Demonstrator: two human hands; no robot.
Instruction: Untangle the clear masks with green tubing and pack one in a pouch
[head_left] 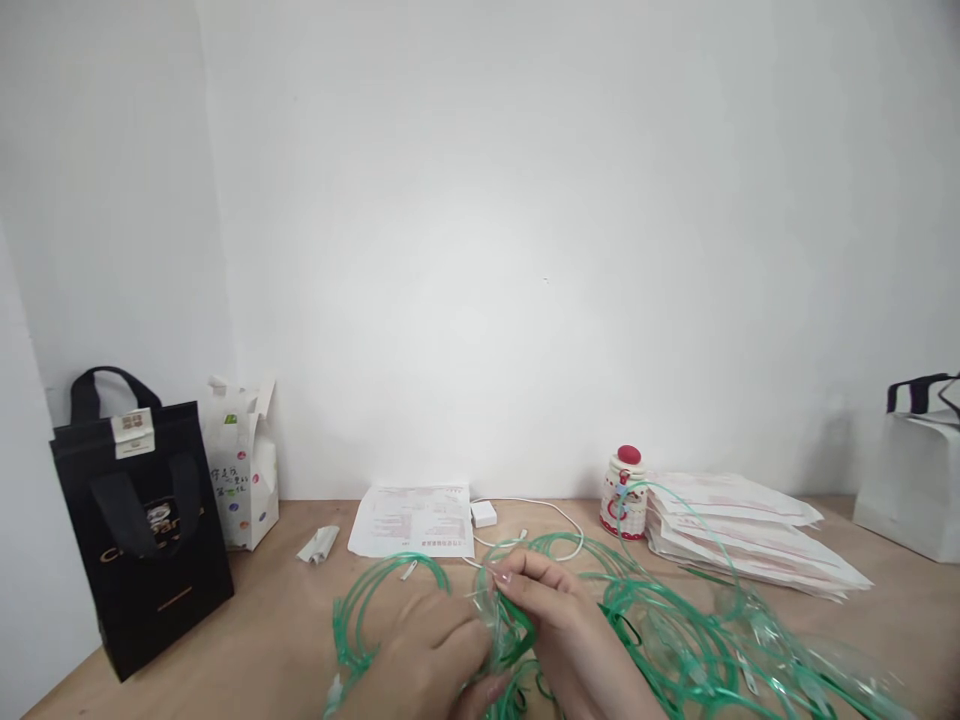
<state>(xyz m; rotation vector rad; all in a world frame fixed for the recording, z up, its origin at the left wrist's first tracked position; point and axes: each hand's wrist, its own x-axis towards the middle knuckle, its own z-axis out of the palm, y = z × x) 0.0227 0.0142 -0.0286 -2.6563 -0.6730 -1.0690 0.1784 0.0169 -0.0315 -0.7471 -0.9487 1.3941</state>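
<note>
In front of me, low in the head view, my left hand point(431, 645) and my right hand point(559, 620) close in on a clear plastic oxygen mask point(489, 608) with a green strap point(519, 640). The fingers of my left hand curl against the mask's near left side, slightly blurred. On the other side, my right thumb and forefinger pinch its upper edge. Both hands hide part of the mask. Loops of green tubing point(364, 605) lie left of my hands. More tubing and clear masks point(664, 640) are heaped to the right.
A black bag point(142, 540) and a white printed bag point(241, 465) stand left. Behind my hands lie a printed sheet point(412, 520) and a white charger point(484, 514) with cable. A red-lidded jar point(624, 500), stacked paper packets point(742, 540) and a pale bag point(911, 490) are right.
</note>
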